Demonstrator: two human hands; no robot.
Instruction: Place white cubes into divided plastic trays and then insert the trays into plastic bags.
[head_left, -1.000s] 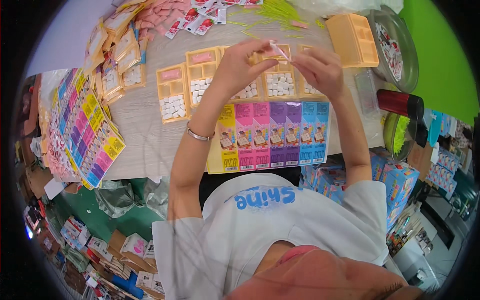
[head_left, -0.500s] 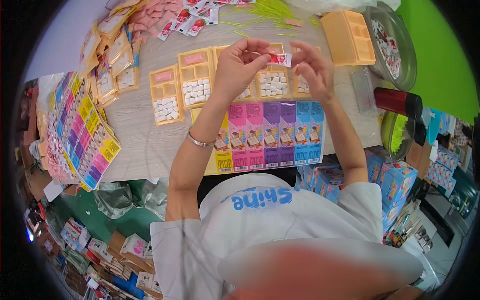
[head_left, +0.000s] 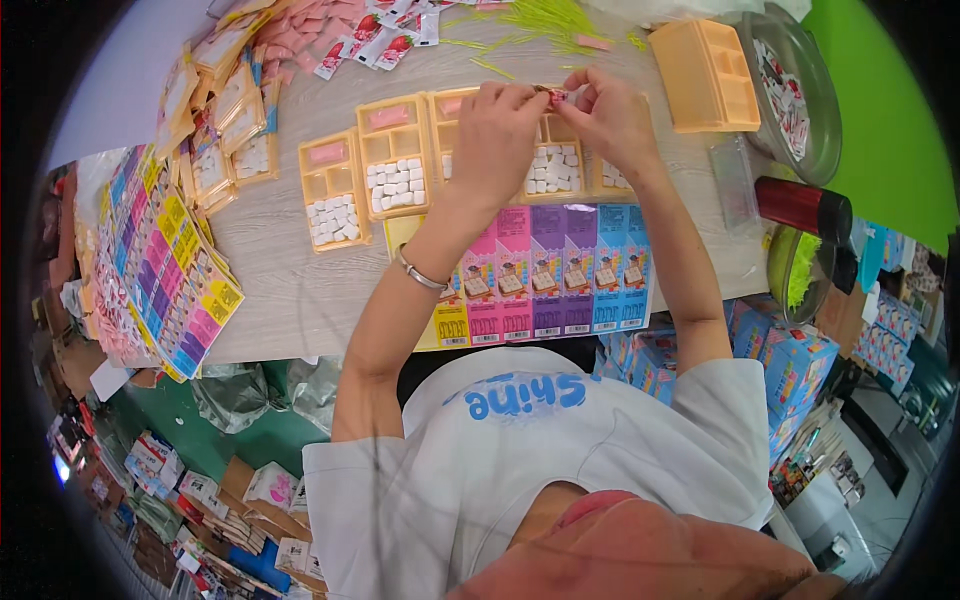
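Observation:
Above the far end of the trays, my left hand [head_left: 494, 142] and my right hand [head_left: 612, 122] meet with fingers pinched on a small red-and-white sachet [head_left: 557, 97]. Fingers cover most of the sachet. Beneath and beside them stands a row of yellow-orange compartment trays [head_left: 363, 176]. White pillow-shaped pieces [head_left: 395, 184] fill the large near compartments. Pink packets [head_left: 389, 115] lie in far compartments of the trays on the left. My left hand and wrist hide part of the middle trays.
A colourful printed sheet [head_left: 545, 270] lies before the trays. Left are stacked printed sheets [head_left: 180, 270] and filled trays [head_left: 240, 125]. Loose sachets [head_left: 385, 40] and green strips [head_left: 540, 25] lie at the back. Right stand stacked trays [head_left: 700, 75], a metal bowl [head_left: 825, 120] and a dark red cylinder [head_left: 800, 208].
My right fingers, apart from the sachet before, now pinch it beside my left fingers. Both hands have drawn together, the left shifting right, and the sachet has risen slightly away from me.

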